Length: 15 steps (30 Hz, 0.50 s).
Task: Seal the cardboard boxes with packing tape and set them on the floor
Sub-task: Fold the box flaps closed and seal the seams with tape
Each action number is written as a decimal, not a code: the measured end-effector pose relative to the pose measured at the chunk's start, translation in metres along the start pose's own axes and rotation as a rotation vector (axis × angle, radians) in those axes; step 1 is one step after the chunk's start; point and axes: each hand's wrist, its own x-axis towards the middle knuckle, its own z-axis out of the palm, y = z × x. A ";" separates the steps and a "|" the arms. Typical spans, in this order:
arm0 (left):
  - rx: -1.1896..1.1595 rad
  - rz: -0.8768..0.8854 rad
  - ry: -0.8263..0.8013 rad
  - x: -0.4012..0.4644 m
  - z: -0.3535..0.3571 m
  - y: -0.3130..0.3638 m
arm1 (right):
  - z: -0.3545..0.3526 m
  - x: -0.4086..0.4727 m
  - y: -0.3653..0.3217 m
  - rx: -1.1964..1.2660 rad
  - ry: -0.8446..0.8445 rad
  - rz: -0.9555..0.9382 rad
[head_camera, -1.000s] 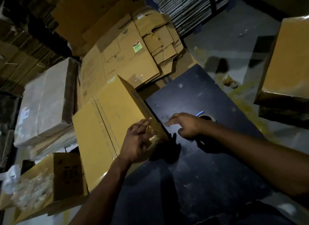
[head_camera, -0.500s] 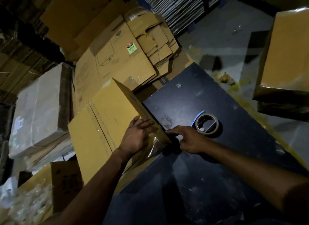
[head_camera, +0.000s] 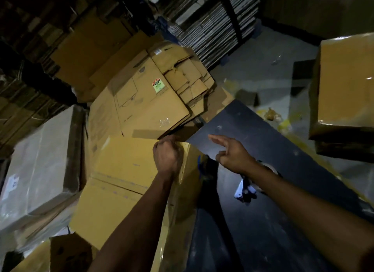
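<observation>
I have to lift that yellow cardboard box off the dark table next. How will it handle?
The cardboard box probably stays stiff: its faces look flat. It overhangs the table edge, so it may tip once the left hand lets go. The glossy tape along its side could feel slippery.

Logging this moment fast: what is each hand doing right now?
Left hand: fingers curled, gripping the top edge of the yellow-brown cardboard box.
Right hand: open, forefinger extended, holding nothing.
</observation>
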 end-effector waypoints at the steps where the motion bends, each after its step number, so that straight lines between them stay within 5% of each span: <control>1: -0.118 -0.029 0.035 0.002 -0.002 0.000 | -0.002 0.008 0.000 -0.020 0.006 -0.005; 4: -0.363 -0.019 0.087 -0.014 -0.014 -0.004 | -0.001 0.022 -0.001 -0.047 0.018 -0.015; 8: -0.250 0.259 -0.118 -0.056 -0.023 -0.036 | 0.014 0.015 -0.003 0.058 -0.012 0.000; 11: -0.199 0.300 -0.236 -0.071 -0.015 -0.053 | 0.027 0.008 -0.002 0.108 -0.018 -0.013; 15: -0.178 0.273 -0.196 -0.063 -0.007 -0.049 | 0.044 0.009 -0.002 0.123 -0.002 0.001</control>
